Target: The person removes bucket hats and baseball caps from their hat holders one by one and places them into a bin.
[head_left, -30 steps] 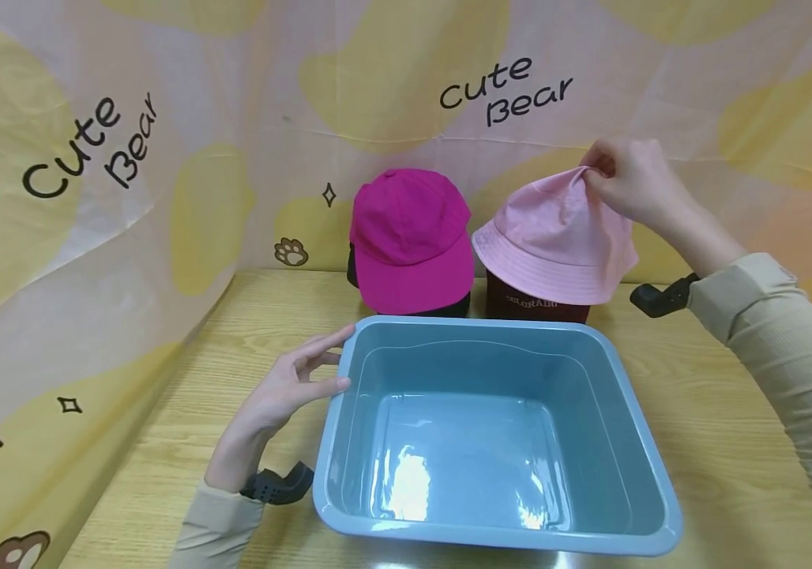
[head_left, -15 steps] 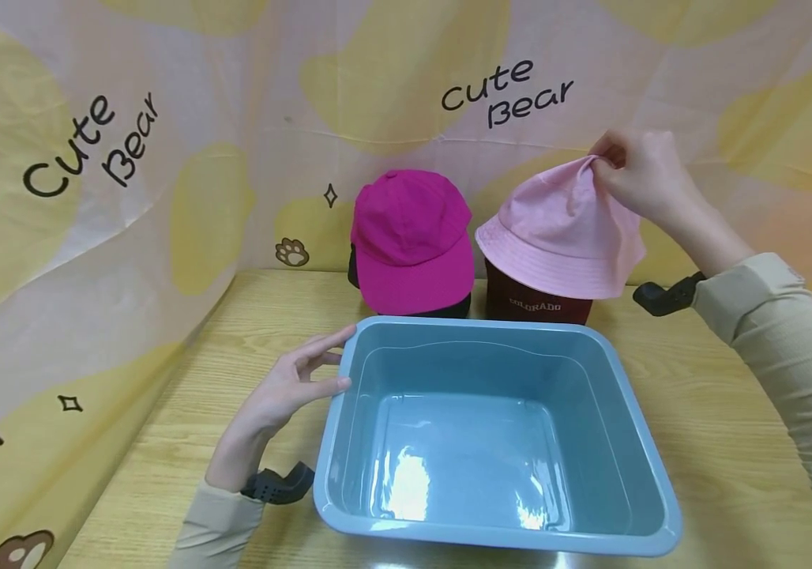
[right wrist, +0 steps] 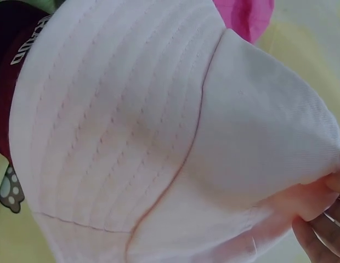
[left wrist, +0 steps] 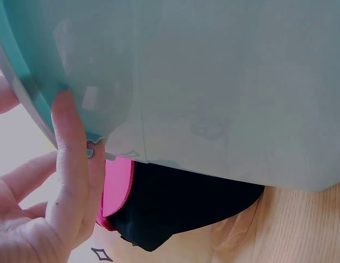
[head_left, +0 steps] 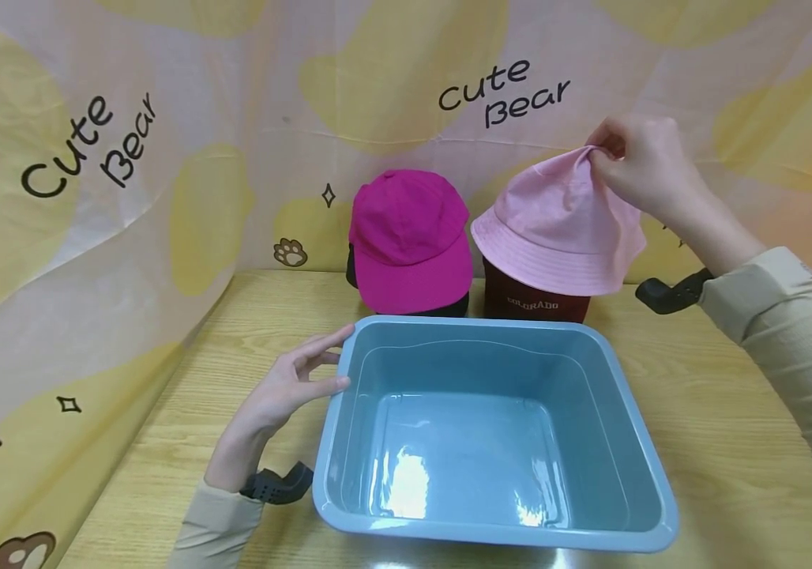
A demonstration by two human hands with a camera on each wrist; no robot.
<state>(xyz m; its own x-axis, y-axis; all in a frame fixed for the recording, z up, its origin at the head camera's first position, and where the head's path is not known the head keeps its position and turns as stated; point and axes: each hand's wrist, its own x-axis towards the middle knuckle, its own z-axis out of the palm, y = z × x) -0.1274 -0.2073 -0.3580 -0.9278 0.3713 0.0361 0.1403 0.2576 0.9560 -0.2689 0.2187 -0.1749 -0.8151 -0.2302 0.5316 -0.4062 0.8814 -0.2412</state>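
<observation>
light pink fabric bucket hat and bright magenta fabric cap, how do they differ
The light pink fabric bucket hat has a sloping, stitched brim; the bright magenta fabric cap has a front bill. The bucket hat's crown is pinched into a peak by the right hand, while the cap's crown is rounded and no hand holds it. Both are pinkish fabric headwear.

"What sits at lower centre?"

"A basin (head_left: 466, 367) on a table (head_left: 726, 442), the left hand (head_left: 295, 387) at its left rim."

"And behind?"

"A cap (head_left: 409, 229) at mid-frame; to its right, a bucket hat (head_left: 555, 221), in the right hand (head_left: 644, 162), above another cap (head_left: 537, 308)."
</observation>
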